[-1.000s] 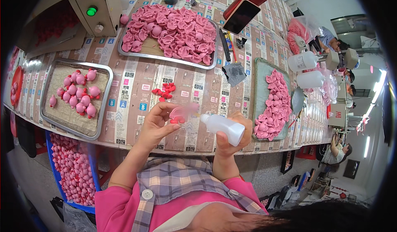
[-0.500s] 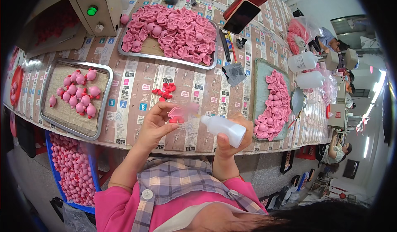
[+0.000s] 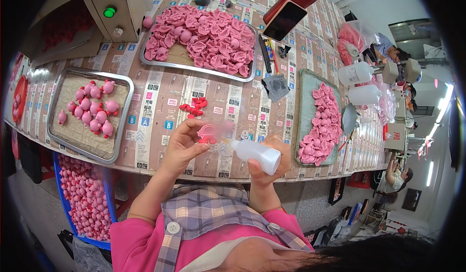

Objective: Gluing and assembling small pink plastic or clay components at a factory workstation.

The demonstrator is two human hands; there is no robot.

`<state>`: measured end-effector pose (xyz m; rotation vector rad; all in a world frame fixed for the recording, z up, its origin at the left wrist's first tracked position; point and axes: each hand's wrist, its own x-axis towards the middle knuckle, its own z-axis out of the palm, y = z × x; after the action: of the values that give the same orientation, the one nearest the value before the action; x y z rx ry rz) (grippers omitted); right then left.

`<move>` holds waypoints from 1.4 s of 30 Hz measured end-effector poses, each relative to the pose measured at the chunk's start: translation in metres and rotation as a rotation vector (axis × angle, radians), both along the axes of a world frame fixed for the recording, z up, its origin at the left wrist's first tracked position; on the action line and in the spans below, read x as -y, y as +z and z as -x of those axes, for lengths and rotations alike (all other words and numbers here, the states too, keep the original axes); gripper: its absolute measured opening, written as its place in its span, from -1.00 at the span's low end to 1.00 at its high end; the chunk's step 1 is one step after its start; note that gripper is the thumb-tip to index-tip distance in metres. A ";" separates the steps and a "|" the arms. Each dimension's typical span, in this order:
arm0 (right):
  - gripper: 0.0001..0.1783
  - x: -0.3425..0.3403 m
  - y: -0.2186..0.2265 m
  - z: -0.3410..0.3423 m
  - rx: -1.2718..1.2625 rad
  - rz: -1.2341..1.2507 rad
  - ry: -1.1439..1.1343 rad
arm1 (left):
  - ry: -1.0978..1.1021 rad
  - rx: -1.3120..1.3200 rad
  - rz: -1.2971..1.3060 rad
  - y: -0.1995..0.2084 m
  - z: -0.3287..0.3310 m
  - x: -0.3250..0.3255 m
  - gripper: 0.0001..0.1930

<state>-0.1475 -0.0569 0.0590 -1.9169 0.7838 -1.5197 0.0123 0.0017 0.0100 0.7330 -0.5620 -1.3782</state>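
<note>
Between thumb and fingers, my left hand (image 3: 183,147) pinches a small pink figure part (image 3: 207,132) with red pieces at its lower side. My right hand (image 3: 273,163) is wrapped round a white squeeze bottle (image 3: 256,154), which lies tilted with its thin nozzle pointing left at the pink part. A blur hides part of the space between part and nozzle, so whether they touch I cannot tell. Just beyond my left hand, several small red pieces (image 3: 194,107) lie on the patterned table cover.
A metal tray (image 3: 145,61) of pink shells stands at the back. Finished-looking pink balls with red feet sit on a left tray (image 3: 116,150). A green tray (image 3: 303,107) of pink pieces is at right. A machine (image 3: 128,10), phone (image 3: 285,19) and blue crate (image 3: 63,194) surround the place.
My right hand has brought the squeeze bottle slightly left and down, its nozzle closer to the pink part. My left hand stays almost still.
</note>
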 end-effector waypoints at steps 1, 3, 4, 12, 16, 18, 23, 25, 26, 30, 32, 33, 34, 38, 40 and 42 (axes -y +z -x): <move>-0.61 0.000 0.000 0.000 0.001 0.000 0.008 | 0.002 -0.001 -0.001 0.001 0.000 0.000 -0.60; -0.60 0.002 0.001 0.001 0.056 0.036 -0.019 | 0.003 -0.005 0.003 0.001 0.000 0.001 -0.60; -0.60 0.003 0.001 0.003 0.116 0.067 -0.042 | 0.006 -0.005 0.002 0.000 0.000 0.001 -0.60; -0.66 0.057 -0.015 0.042 0.050 -0.249 -0.397 | 0.034 -0.019 0.017 -0.004 -0.001 0.000 -0.58; -0.72 0.082 -0.055 0.062 -0.050 -0.509 -0.447 | 0.058 -0.019 -0.004 -0.005 -0.003 0.000 -0.56; -0.69 0.088 -0.076 0.072 0.002 -0.664 -0.434 | 0.046 -0.015 -0.014 -0.003 -0.002 0.000 -0.54; -0.62 0.099 -0.096 0.078 -0.238 -0.440 -0.527 | 0.026 -0.016 -0.019 0.004 -0.002 0.002 -0.53; -0.62 0.099 -0.094 0.077 -0.352 -0.479 -0.573 | 0.010 -0.045 -0.021 0.004 -0.002 0.001 -0.53; -0.62 0.097 -0.090 0.074 -0.352 -0.481 -0.568 | 0.014 -0.043 -0.024 0.004 -0.003 0.001 -0.53; -0.75 0.075 -0.053 0.055 -0.566 0.032 -0.677 | 0.020 -0.032 -0.013 0.000 -0.004 0.001 -0.55; -0.79 0.058 -0.050 0.049 -0.564 -0.098 -0.386 | 0.020 -0.029 0.012 -0.004 -0.004 0.001 -0.57; -0.78 0.050 -0.054 0.046 -0.569 -0.223 -0.203 | 0.037 -0.026 0.009 -0.005 -0.004 0.000 -0.57; -0.77 0.045 -0.051 0.040 -0.613 -0.291 -0.083 | 0.054 -0.024 0.009 -0.006 -0.005 0.000 -0.56; -0.73 0.032 -0.042 0.020 -0.736 -0.319 0.080 | 0.043 -0.043 0.012 -0.005 -0.004 0.001 -0.55; -0.71 0.030 -0.042 0.013 -0.767 -0.260 0.078 | 0.045 -0.031 0.012 -0.007 -0.004 0.001 -0.55; -0.70 0.033 -0.045 0.010 -0.797 -0.201 0.079 | 0.044 -0.023 -0.019 -0.003 -0.004 0.000 -0.53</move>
<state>-0.1575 -0.0895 0.0145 -2.3552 1.1109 -0.5569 0.0161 0.0017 0.0065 0.7400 -0.5127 -1.3514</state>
